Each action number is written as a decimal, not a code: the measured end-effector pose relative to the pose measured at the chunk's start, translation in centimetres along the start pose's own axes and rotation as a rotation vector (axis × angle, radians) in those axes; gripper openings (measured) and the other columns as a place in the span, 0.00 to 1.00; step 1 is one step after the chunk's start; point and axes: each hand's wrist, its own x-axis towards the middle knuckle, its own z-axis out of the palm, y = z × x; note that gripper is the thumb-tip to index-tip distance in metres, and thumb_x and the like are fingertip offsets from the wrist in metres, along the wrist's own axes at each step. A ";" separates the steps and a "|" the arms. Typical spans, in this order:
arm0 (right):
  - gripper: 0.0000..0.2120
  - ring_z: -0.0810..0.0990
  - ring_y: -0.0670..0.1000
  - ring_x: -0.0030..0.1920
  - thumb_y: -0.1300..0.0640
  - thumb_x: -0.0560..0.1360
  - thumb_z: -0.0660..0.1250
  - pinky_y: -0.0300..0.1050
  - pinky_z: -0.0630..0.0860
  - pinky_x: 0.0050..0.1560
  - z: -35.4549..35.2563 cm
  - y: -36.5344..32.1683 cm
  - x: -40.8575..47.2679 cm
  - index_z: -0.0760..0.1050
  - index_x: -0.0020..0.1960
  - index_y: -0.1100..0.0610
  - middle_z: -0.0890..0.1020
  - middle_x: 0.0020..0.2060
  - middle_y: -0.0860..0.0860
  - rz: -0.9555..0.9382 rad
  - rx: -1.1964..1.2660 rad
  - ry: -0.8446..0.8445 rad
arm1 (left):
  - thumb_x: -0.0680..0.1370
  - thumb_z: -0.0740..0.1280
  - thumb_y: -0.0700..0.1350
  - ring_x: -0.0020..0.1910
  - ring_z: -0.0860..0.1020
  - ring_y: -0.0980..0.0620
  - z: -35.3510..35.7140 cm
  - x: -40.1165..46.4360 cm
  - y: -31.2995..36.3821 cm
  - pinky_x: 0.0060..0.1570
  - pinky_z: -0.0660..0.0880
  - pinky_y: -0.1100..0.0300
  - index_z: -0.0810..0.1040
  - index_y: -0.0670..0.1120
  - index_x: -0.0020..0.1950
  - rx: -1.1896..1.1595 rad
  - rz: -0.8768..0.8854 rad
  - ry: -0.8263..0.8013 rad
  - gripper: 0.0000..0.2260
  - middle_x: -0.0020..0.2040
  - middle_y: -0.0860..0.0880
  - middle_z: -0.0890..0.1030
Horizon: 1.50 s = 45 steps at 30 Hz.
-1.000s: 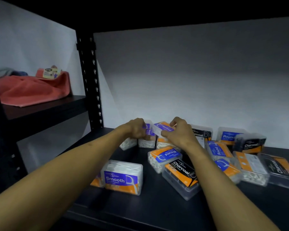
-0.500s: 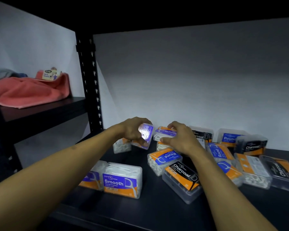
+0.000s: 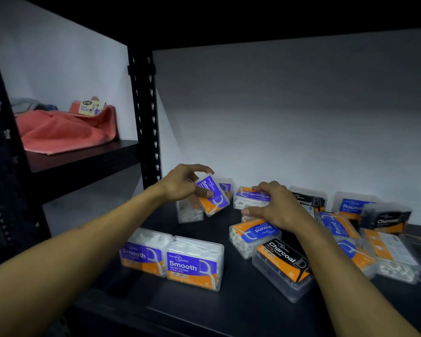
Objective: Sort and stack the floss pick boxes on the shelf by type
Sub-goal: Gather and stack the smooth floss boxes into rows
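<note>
While left hand [image 3: 180, 186] pinches tilted Smooth box [image 3: 213, 195], right hand [image 3: 275, 205] grips another, Round box [image 3: 254, 233] just beside

A crumpled coral towel [image 3: 66, 131] (with a small printed card [image 3: 91, 108] on top) lies on the neighbouring shelf [image 3: 83, 156].

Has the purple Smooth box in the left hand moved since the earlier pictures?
Yes. The purple Smooth box in the left hand was lifted off the row at the back wall and tilted, towards the black upright post.

Smooth box [image 3: 212, 196] tilted, lifted off shelf [image 3: 204, 310] — Round, Charcoal boxes scattered right.
</note>
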 end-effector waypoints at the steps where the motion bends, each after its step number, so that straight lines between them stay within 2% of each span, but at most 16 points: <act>1: 0.34 0.73 0.53 0.61 0.45 0.66 0.79 0.51 0.72 0.62 0.0 0.0 0.0 0.73 0.68 0.52 0.75 0.60 0.52 -0.004 -0.016 0.001 | 0.67 0.81 0.44 0.39 0.78 0.49 -0.3 -0.3 -0.1 0.47 0.75 0.57 0.80 0.53 0.56 -0.033 -0.025 0.016 0.20 0.44 0.38 0.84; 5: 0.32 0.76 0.51 0.58 0.46 0.66 0.79 0.49 0.75 0.57 -0.2 -0.4 -0.2 0.74 0.67 0.51 0.78 0.60 0.51 0.000 -0.044 0.023 | 0.67 0.81 0.41 0.39 0.80 0.49 -2.0 -1.5 -0.8 0.45 0.78 0.52 0.75 0.46 0.53 -0.186 -0.099 0.041 0.21 0.42 0.42 0.84; 8: 0.32 0.79 0.48 0.52 0.46 0.65 0.80 0.43 0.76 0.49 -0.4 -1.2 -0.6 0.74 0.66 0.49 0.80 0.57 0.49 -0.027 0.015 0.046 | 0.67 0.80 0.42 0.41 0.83 0.53 -3.6 -2.8 -1.4 0.45 0.79 0.59 0.78 0.50 0.60 -0.215 -0.084 -0.001 0.24 0.40 0.48 0.86; 11: 0.36 0.79 0.43 0.48 0.46 0.64 0.81 0.37 0.75 0.43 -0.8 -2.5 -1.0 0.69 0.68 0.45 0.79 0.55 0.46 -0.081 0.056 0.020 | 0.61 0.83 0.46 0.46 0.83 0.50 -5.3 -4.6 -2.8 0.50 0.81 0.54 0.82 0.47 0.58 -0.231 -0.092 -0.004 0.27 0.49 0.40 0.85; 13: 0.38 0.79 0.43 0.48 0.46 0.64 0.81 0.34 0.74 0.41 -1.0 -3.5 -1.3 0.67 0.69 0.44 0.78 0.54 0.45 -0.114 0.060 -0.009 | 0.65 0.81 0.41 0.47 0.83 0.48 -6.2 -6.0 -3.9 0.53 0.81 0.49 0.83 0.46 0.58 -0.243 -0.123 -0.013 0.22 0.52 0.38 0.84; 15: 0.38 0.79 0.43 0.49 0.45 0.64 0.81 0.35 0.75 0.43 -0.9 -4.5 -1.7 0.67 0.69 0.43 0.76 0.54 0.44 -0.161 0.048 -0.018 | 0.68 0.79 0.38 0.49 0.83 0.47 -6.9 -7.5 -4.9 0.58 0.79 0.45 0.83 0.44 0.58 -0.272 -0.158 -0.028 0.20 0.53 0.39 0.85; 19: 0.37 0.77 0.46 0.50 0.47 0.64 0.80 0.41 0.78 0.48 0.4 -6.3 -2.1 0.68 0.69 0.48 0.69 0.55 0.47 -0.241 0.024 0.000 | 0.69 0.78 0.36 0.51 0.83 0.47 -7.1 -9.3 -6.4 0.58 0.79 0.46 0.83 0.44 0.59 -0.307 -0.190 -0.052 0.19 0.53 0.40 0.85; 23: 0.32 0.77 0.44 0.47 0.48 0.65 0.80 0.31 0.72 0.44 1.3 -7.1 -2.2 0.72 0.65 0.50 0.74 0.55 0.49 -0.232 0.052 0.004 | 0.69 0.77 0.35 0.53 0.84 0.45 -6.1 -9.8 -7.0 0.56 0.80 0.52 0.83 0.44 0.59 -0.346 -0.173 -0.054 0.19 0.53 0.41 0.86; 26: 0.28 0.79 0.44 0.44 0.45 0.64 0.80 0.39 0.75 0.40 1.4 -7.0 -2.5 0.72 0.58 0.47 0.80 0.48 0.47 -0.155 0.091 0.015 | 0.70 0.76 0.35 0.52 0.85 0.46 -5.3 -10.0 -7.3 0.50 0.80 0.56 0.82 0.45 0.60 -0.392 -0.169 -0.033 0.19 0.53 0.43 0.86; 31: 0.28 0.81 0.47 0.44 0.43 0.59 0.82 0.51 0.79 0.49 1.5 -7.3 -2.3 0.74 0.53 0.48 0.81 0.47 0.45 -0.079 0.142 0.008 | 0.72 0.74 0.39 0.50 0.85 0.48 -4.0 -10.5 -8.3 0.45 0.80 0.61 0.82 0.45 0.61 -0.536 -0.129 0.056 0.18 0.53 0.43 0.86; 35: 0.30 0.80 0.42 0.41 0.50 0.62 0.83 0.30 0.73 0.33 2.4 -8.3 -2.7 0.68 0.54 0.53 0.81 0.47 0.48 -0.070 0.177 -0.037 | 0.74 0.71 0.48 0.53 0.84 0.49 -3.8 -10.5 -8.5 0.53 0.80 0.58 0.82 0.48 0.61 -0.545 -0.096 0.068 0.16 0.54 0.45 0.86; 37: 0.31 0.79 0.39 0.36 0.54 0.63 0.82 0.25 0.70 0.30 2.6 -8.7 -2.9 0.65 0.56 0.54 0.81 0.46 0.49 -0.076 0.219 -0.045 | 0.75 0.69 0.51 0.54 0.84 0.48 -3.7 -10.6 -8.4 0.57 0.79 0.55 0.82 0.48 0.61 -0.554 -0.101 0.061 0.16 0.54 0.45 0.86; 39: 0.33 0.79 0.35 0.35 0.54 0.64 0.82 0.24 0.70 0.32 2.3 -9.4 -3.1 0.64 0.60 0.52 0.80 0.47 0.47 -0.101 0.311 -0.059 | 0.75 0.69 0.52 0.55 0.84 0.48 -3.6 -10.6 -8.4 0.59 0.78 0.52 0.82 0.49 0.61 -0.557 -0.106 0.050 0.17 0.54 0.45 0.86; 41: 0.38 0.81 0.35 0.41 0.50 0.65 0.79 0.26 0.74 0.38 2.1 -10.0 -3.1 0.63 0.68 0.48 0.80 0.50 0.46 -0.095 0.455 -0.114 | 0.74 0.70 0.52 0.54 0.84 0.48 -3.6 -10.6 -8.4 0.60 0.77 0.50 0.82 0.49 0.61 -0.564 -0.106 0.045 0.17 0.54 0.45 0.86; 43: 0.38 0.83 0.44 0.52 0.48 0.65 0.75 0.36 0.79 0.49 2.2 -9.8 -2.9 0.64 0.71 0.46 0.81 0.55 0.50 -0.056 0.627 -0.209 | 0.74 0.70 0.53 0.54 0.84 0.47 -3.6 -10.6 -8.4 0.60 0.77 0.49 0.82 0.49 0.61 -0.560 -0.111 0.045 0.18 0.54 0.45 0.86; 45: 0.34 0.83 0.53 0.55 0.52 0.65 0.75 0.45 0.80 0.52 2.3 -9.2 -2.9 0.68 0.69 0.48 0.82 0.55 0.55 -0.032 0.744 -0.275 | 0.73 0.70 0.54 0.55 0.83 0.46 -3.6 -10.6 -8.4 0.60 0.78 0.48 0.81 0.49 0.62 -0.555 -0.116 0.037 0.19 0.55 0.45 0.86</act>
